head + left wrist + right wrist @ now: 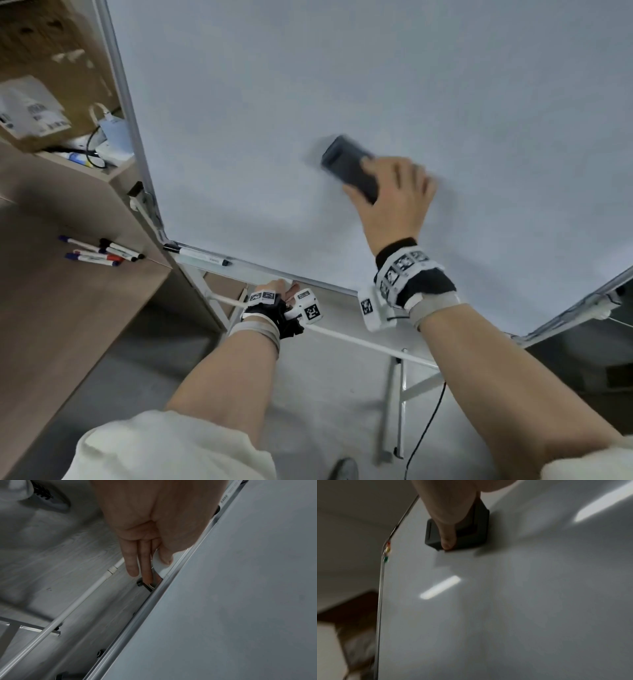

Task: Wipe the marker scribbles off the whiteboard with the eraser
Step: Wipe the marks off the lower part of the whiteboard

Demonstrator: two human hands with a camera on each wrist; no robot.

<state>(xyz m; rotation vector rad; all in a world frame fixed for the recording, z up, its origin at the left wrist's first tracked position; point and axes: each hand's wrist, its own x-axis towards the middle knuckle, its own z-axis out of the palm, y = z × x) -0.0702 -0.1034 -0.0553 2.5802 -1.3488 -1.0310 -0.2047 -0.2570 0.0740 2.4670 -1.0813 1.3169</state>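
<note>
The whiteboard (308,85) fills most of the head view, and I see no marker lines on its surface (505,601). My right hand (387,178) grips a dark grey eraser (346,164) and holds it flat against the board, right of centre. In the right wrist view my thumb (447,536) lies across the eraser (471,531). My left hand (279,289) holds the board's bottom rail; the left wrist view shows its thumb (164,555) on top of a white tray lip (159,566) and its fingers (132,563) underneath.
Several markers (102,253) lie on the wooden desk at left, and one marker (202,257) sits on the board's tray. A shelf with boxes and cables (85,137) stands behind. The stand's white legs (394,394) and a black cable (428,421) cross the floor below.
</note>
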